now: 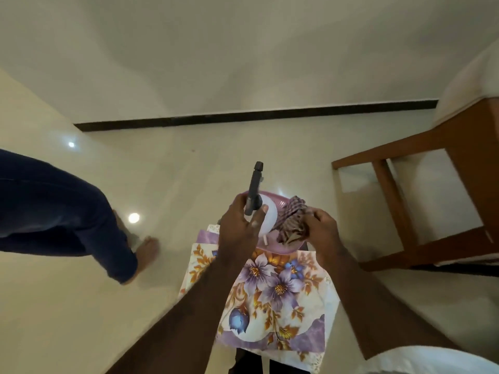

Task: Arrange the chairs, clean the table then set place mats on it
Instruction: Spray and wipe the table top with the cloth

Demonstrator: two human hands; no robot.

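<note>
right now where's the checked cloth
Head view, right of centre: the right hand grips the checked cloth over the pink basin, beside the spray bottle held by the left hand.

The glossy floor (216, 157) is lying open ahead of the floral place mats (275, 290) all the way to the black skirting (256, 114), leaving wide room for reaching forward. On the left, another person's leg (54, 209) in dark trousers is standing near the mats, and its bare foot (148, 249) is narrowing the passage on that side. On the right, a wooden frame (459, 171) is closing off the way, with only a strip of floor showing between it and the mats. Directly over the pink tray (280, 249), the left grip (237, 228) with a spray bottle (255, 184) and the right grip (322, 228) with a striped cloth (293, 222) are crowding the space close together.
</note>
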